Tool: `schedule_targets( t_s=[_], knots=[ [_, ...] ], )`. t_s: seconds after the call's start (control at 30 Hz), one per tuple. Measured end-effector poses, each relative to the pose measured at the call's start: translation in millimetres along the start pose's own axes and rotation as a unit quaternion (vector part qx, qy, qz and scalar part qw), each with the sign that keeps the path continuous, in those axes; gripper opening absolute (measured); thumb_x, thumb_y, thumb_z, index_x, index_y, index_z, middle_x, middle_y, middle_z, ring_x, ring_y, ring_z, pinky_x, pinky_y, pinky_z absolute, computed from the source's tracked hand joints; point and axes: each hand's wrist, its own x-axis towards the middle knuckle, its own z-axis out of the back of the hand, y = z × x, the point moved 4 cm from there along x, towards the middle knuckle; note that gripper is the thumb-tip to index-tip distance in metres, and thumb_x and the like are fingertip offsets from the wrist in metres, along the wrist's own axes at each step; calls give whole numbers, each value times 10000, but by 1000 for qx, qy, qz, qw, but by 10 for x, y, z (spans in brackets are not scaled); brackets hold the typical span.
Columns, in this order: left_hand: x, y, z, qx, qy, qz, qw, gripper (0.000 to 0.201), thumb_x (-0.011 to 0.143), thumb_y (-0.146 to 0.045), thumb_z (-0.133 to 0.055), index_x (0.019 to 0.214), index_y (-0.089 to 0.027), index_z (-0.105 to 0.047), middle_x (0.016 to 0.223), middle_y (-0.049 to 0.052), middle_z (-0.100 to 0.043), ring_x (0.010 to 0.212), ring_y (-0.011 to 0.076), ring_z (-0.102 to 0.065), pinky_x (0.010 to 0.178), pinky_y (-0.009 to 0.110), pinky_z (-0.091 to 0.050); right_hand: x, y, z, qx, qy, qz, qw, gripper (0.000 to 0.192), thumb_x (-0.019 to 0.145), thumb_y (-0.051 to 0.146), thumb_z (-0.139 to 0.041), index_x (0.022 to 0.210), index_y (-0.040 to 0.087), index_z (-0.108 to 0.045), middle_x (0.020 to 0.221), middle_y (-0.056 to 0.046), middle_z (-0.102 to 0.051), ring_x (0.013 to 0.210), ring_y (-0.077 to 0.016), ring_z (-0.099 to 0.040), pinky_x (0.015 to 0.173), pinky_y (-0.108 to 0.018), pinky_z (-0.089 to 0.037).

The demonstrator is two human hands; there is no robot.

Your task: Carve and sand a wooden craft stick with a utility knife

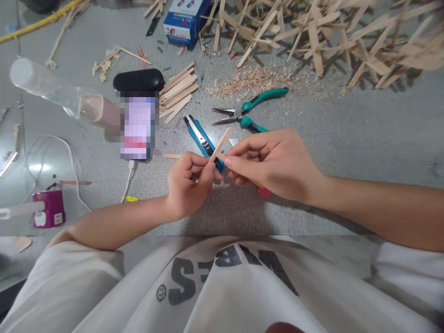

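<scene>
My left hand [190, 182] is closed, pinching a wooden craft stick [221, 142] that slants up to the right. Between the thumb and fingers of my right hand [268, 159] is a short piece of craft stick [219, 156], its end meeting the longer stick. Beneath the hands lies a blue utility knife [201, 138], its lower end partly covered by fingers. Just above my right hand are green-handled needle-nose pliers [239, 113] with their jaws apart. Another stick [171, 156] pokes out beside my left hand. Something pinkish-red [263, 192] shows under my right hand.
A large heap of craft sticks [315, 34] covers the back right, with wood shavings [256, 79] before it. More sticks [178, 92] lie beside a phone [138, 127] on a cable. A blue box [187, 21], a clear bottle [58, 92] and a purple charger [48, 208] stand around.
</scene>
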Motion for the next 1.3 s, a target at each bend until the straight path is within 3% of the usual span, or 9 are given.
schedule_targets(
  t_s=[0.17, 0.4, 0.53, 0.67, 0.87, 1.0, 1.2, 1.3],
  knots=[
    [-17, -42, 13, 71, 17, -93, 993, 247, 1188, -342, -785, 1009, -204, -684, 779, 19, -898, 436, 79, -712, 424, 112, -488, -5, -28, -33, 27, 44, -54, 997, 363, 965, 389, -1029, 733, 233, -798, 592, 11, -721, 405, -94, -551, 461, -285, -579],
    [-36, -62, 11, 100, 31, -142, 984, 139, 1183, -212, -767, 1060, -192, -706, 850, 20, -926, 502, 87, -794, 474, 71, -542, -14, -79, -42, 45, 24, -69, 996, 449, 875, 514, -1107, 760, 233, -775, 624, 2, -755, 395, -86, -539, 359, -243, -480],
    [-35, -103, 14, 108, 52, -185, 975, 89, 1182, -173, -750, 1105, -189, -708, 863, 19, -930, 534, 100, -823, 493, 73, -570, -10, -65, -31, 39, 30, -53, 997, 407, 899, 447, -1090, 748, 244, -772, 643, -18, -758, 454, -125, -615, 409, -279, -558],
    [-35, -137, 24, 132, 65, -178, 973, 92, 1184, -167, -748, 1100, -187, -714, 849, 9, -923, 549, 94, -830, 516, 69, -585, -20, -20, -23, 35, 40, -39, 998, 431, 867, 480, -1101, 738, 236, -769, 637, -27, -743, 505, -139, -659, 453, -280, -595],
    [-62, -170, 28, 146, 76, -191, 968, 88, 1179, -164, -739, 1102, -193, -709, 798, -22, -898, 509, 82, -798, 505, 68, -580, -22, -22, -13, 42, 41, -42, 997, 484, 804, 541, -1125, 714, 244, -753, 624, -7, -754, 480, -121, -640, 380, -237, -488],
    [-79, -140, 30, 146, 86, -181, 969, 71, 1182, -177, -726, 1117, -202, -713, 808, -29, -894, 527, 87, -806, 510, 88, -586, -7, -74, 9, 44, 51, -63, 996, 464, 791, 536, -1131, 746, 239, -777, 608, -17, -749, 490, -156, -678, 320, -243, -407],
    [-100, -139, 39, 153, 93, -193, 965, 66, 1167, -155, -743, 1135, -205, -712, 801, -40, -882, 538, 79, -809, 532, 73, -582, -12, -105, 10, 41, 54, -44, 997, 463, 801, 542, -1116, 754, 249, -761, 616, 1, -748, 500, -140, -670, 434, -264, -544],
    [-117, -165, 49, 170, 94, -201, 960, 57, 1157, -152, -751, 1144, -206, -740, 806, -31, -888, 560, 85, -818, 554, 90, -585, -59, -114, -19, 39, 38, 0, 999, 428, 830, 513, -1088, 752, 259, -753, 632, 8, -739, 529, -130, -651, 473, -262, -522]
  ],
)
